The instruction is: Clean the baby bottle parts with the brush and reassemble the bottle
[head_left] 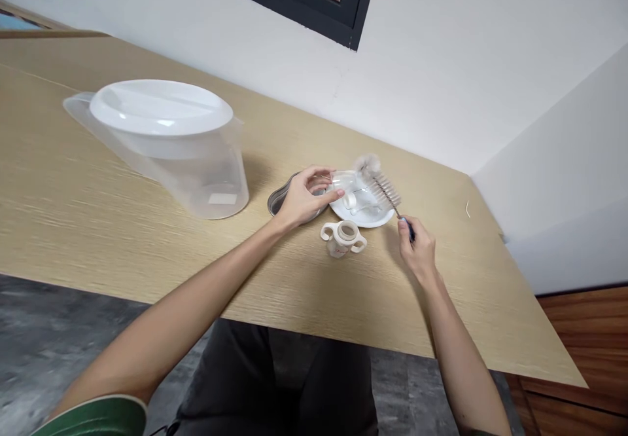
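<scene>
My left hand [307, 197] is closed round a clear cup [343, 181], thumb and fingers on its sides, above the left part of a white plate [375, 221]. In my right hand [417, 246] is the dark handle of a bristle brush [385, 190]; its pale, fluffy tip points up and left over the plate. Small clear and white parts lie on the plate, too small to name. A cream two-handled bottle [339, 243] stands open-topped in front of the plate. Behind my left hand, a metal tray [279, 200] is partly hidden.
A large translucent pitcher [186, 167] with a white lid stands on the wooden table [275, 285] to the left. A thin white strip [468, 209] lies at the right. A wall and window frame rise behind the table.
</scene>
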The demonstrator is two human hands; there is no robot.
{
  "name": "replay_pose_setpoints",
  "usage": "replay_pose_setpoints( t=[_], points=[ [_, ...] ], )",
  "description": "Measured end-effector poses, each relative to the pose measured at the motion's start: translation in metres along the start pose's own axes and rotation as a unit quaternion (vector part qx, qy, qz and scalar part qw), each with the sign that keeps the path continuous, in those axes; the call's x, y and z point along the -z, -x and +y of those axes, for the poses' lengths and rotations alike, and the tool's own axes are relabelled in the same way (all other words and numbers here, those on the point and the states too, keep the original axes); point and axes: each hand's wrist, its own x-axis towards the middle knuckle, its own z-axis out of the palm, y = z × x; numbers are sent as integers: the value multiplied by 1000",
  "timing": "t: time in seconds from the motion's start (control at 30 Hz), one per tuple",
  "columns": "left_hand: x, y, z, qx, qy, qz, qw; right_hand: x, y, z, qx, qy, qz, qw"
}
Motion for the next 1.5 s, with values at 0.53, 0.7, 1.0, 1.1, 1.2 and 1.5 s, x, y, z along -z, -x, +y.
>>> replay_pose_setpoints(
  t=[0.53,0.7,1.0,1.1,1.2,1.5],
  points=[
    [3,-3,-4,-15,0,-15,1000,6,-1,1,-27,6,5,1000],
    [1,-4,-2,-21,30,0,999,5,-1,0,-1,10,-33,999],
    [-2,-2,4,7,84,-4,996,7,0,1,-18,-12,-11,1000],
    [0,-3,8,44,132,2,990,5,0,1,-8,0,-46,999],
    [2,-4,10,88,181,3,979,4,0,0,-19,6,-33,999],
    [2,-3,11,103,216,-24,971,5,0,-3,-7,-1,-48,999]
  ],
)
